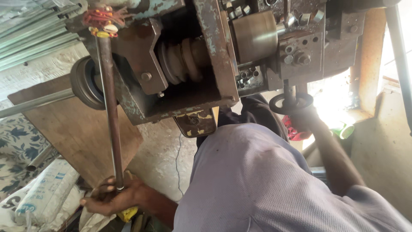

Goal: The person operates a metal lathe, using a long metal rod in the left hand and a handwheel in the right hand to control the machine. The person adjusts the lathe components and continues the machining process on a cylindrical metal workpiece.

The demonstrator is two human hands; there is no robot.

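Observation:
A long thin metal rod (110, 107) runs from the top of an old lathe (214, 51) with flaking blue paint down to the lower left. My left hand (109, 198) is closed around the rod's bottom end, over something yellow (127, 213). My right arm reaches up on the right, where my right hand (310, 117) grips a small black handwheel (292, 103) under the lathe's carriage. The wheel partly hides this hand. A red cloth (296, 132) hangs just below it. My grey shirt (266, 184) fills the lower middle.
A wooden board (81, 129) leans under the machine at left, beside a black pulley wheel (86, 81). Several metal pipes (34, 30) lie at the top left and white sacks (43, 193) at the bottom left. A green cup (346, 131) sits near the bright right wall.

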